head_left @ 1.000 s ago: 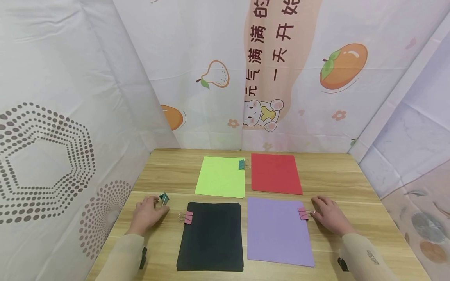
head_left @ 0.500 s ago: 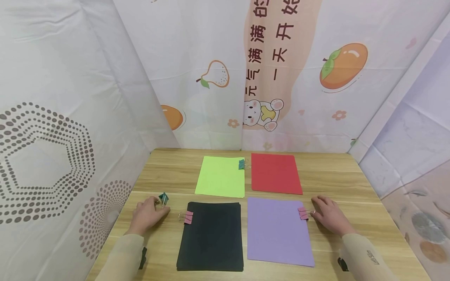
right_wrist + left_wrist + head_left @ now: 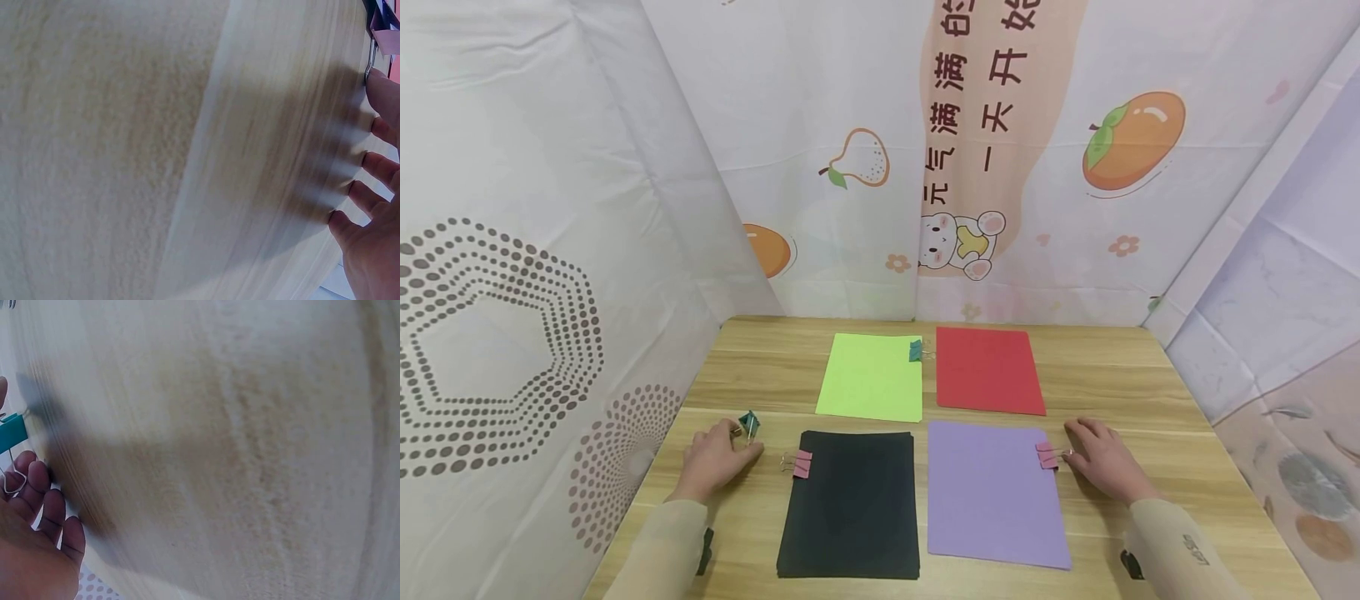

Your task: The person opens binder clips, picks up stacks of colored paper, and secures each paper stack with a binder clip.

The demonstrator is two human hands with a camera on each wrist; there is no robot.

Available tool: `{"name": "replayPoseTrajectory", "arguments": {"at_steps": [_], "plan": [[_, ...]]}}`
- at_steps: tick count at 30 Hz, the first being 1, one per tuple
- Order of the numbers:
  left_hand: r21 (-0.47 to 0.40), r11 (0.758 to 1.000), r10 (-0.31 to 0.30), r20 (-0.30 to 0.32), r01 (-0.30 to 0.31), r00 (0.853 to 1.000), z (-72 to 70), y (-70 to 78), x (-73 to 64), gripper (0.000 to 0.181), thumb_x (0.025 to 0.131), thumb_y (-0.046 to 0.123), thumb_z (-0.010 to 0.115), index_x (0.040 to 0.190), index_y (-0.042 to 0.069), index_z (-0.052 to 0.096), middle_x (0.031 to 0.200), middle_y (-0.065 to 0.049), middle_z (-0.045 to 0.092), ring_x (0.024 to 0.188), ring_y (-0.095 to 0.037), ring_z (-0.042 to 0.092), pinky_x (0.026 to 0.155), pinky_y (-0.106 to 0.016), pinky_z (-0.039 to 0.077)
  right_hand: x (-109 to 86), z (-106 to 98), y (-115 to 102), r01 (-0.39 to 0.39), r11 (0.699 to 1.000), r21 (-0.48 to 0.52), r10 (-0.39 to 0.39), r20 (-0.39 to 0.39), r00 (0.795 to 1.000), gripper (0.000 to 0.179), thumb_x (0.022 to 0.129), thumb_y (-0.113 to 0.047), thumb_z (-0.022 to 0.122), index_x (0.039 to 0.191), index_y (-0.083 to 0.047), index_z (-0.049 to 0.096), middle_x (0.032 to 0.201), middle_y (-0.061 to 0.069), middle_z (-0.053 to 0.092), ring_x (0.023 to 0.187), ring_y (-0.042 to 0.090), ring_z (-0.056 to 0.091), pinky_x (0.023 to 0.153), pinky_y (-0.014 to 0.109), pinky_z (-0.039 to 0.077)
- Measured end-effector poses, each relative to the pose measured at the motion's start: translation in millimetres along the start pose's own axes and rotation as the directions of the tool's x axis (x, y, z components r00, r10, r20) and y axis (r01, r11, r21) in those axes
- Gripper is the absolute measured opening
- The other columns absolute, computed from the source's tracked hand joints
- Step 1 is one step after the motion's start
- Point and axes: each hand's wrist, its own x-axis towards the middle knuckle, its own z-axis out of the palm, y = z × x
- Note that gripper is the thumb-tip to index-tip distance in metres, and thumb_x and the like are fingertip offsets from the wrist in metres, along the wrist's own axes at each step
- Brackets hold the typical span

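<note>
In the head view, my left hand [image 3: 717,457] rests on the table at the left with loosely bent fingers. A teal binder clip [image 3: 11,432] stands on the table between its thumb and fingers, with a wire handle close to the fingertips. My right hand [image 3: 1103,460] rests on the table at the right, fingers spread and relaxed. Its thumb lies by the wire handle of a pink binder clip [image 3: 1047,455], which sits on the right edge of the purple paper stack [image 3: 992,500]. Another pink binder clip [image 3: 802,464] is on the left edge of the black paper stack [image 3: 850,508].
Behind the black stack lies lime-green paper [image 3: 871,377], with a second teal binder clip [image 3: 915,351] on its right edge. Red paper [image 3: 988,371] lies beside it. A printed curtain [image 3: 850,233] hangs at the table's [image 3: 1105,358] back edge, and a dotted curtain [image 3: 550,250] at the left.
The left thumb has shifted slightly towards me, away from the teal clip, and that clip has turned a little. My right hand and the papers stay where they were.
</note>
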Motion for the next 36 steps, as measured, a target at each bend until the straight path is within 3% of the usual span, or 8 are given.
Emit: {"name": "replayPoseTrajectory", "arguments": {"at_steps": [17,31,36], "plan": [[0.012,1.000,0.010,-0.014,-0.009,1.000,1.7,-0.6,1.2,0.065,0.091,0.052,0.070,0.124,-0.003,0.058,0.110,-0.021,0.067,0.105,-0.043,0.055,0.088,-0.062,0.038,0.2,-3.1,-2.8,-0.005,1.000,0.003,0.005,0.008,1.000,0.054,0.095,-0.019,0.071,0.139,0.007,0.053,0.140,0.037,0.044,0.125,0.062,0.041,0.101,0.074,0.037],[0.011,1.000,0.029,-0.019,-0.029,0.999,-0.9,1.7,0.3,0.056,0.098,0.039,0.064,0.126,-0.009,0.057,0.114,-0.026,0.066,0.106,-0.046,0.060,0.092,-0.064,0.043,0.9,-2.8,-1.6,-0.009,1.000,0.005,0.009,0.012,1.000,0.055,0.094,-0.019,0.071,0.139,0.007,0.053,0.141,0.037,0.044,0.126,0.061,0.041,0.101,0.074,0.036],[-0.007,0.999,0.054,-0.042,-0.054,0.998,-3.3,4.9,-0.1,0.053,0.099,0.035,0.064,0.127,-0.009,0.057,0.109,-0.023,0.067,0.100,-0.041,0.060,0.088,-0.060,0.046,1.0,-1.6,-0.2,-0.006,1.000,0.000,0.006,0.006,1.000,0.055,0.094,-0.019,0.072,0.139,0.007,0.053,0.140,0.037,0.044,0.125,0.061,0.041,0.101,0.074,0.036]]}}
